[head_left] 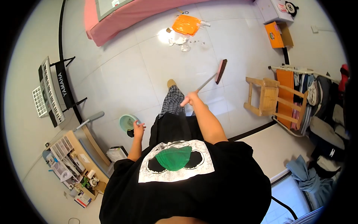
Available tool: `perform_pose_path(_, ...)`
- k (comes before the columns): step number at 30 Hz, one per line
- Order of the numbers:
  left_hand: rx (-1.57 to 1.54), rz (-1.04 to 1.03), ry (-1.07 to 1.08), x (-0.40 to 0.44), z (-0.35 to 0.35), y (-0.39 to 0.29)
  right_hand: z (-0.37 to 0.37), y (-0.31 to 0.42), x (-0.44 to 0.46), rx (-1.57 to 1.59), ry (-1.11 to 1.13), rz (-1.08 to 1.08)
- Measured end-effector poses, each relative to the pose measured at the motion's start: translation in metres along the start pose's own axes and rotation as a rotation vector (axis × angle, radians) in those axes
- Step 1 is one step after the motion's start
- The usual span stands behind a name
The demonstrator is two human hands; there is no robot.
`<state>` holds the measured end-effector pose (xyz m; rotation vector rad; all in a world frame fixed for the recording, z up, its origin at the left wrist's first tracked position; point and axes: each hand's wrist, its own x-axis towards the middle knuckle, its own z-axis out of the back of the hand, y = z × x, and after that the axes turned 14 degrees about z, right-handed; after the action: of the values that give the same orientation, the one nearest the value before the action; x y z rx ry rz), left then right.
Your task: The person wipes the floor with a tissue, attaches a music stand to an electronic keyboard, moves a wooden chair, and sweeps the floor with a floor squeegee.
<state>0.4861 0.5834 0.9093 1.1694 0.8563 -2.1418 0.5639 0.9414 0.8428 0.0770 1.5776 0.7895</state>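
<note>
My right hand (191, 98) is closed around the handle of a broom (207, 81), whose pinkish end shows below the fist. The broom head (221, 71), pink with dark bristles, lies toward the tiled floor ahead and to the right. My left hand (139, 128) has its fingers apart and holds nothing. It is beside a pale green bucket (122, 126), with a small black thing (130, 133) at the rim that I cannot make out. Farther forward on the floor lie an orange plastic bag (186, 24), crumpled white plastic (178, 38) and scattered bits of litter.
Ahead stands a bed or table with a pink cover (112, 28). A keyboard (53, 89) on a stand and a cluttered desk (80, 164) are at left. On the right are a wooden chair (268, 96), a clothes rack (294, 69) and an orange box (274, 36).
</note>
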Motion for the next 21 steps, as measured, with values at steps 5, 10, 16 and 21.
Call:
perform_pose_path(5,-0.116,-0.098,-0.024,0.042,0.039,-0.055,-0.107,0.014,0.007,-0.157,0.105,-0.035)
perform_pose_path(10,-0.121,-0.05,-0.003,0.034,0.033,-0.112,-0.122,0.083,-0.034,0.044,0.087,0.06)
perform_pose_path(16,-0.086,0.002,0.023,0.053,0.003,-0.125,-0.051,0.19,-0.049,0.102,0.065,0.073)
perform_pose_path(21,-0.145,-0.005,0.024,0.039,-0.039,-0.148,-0.011,0.259,0.044,-0.156,0.008,0.175)
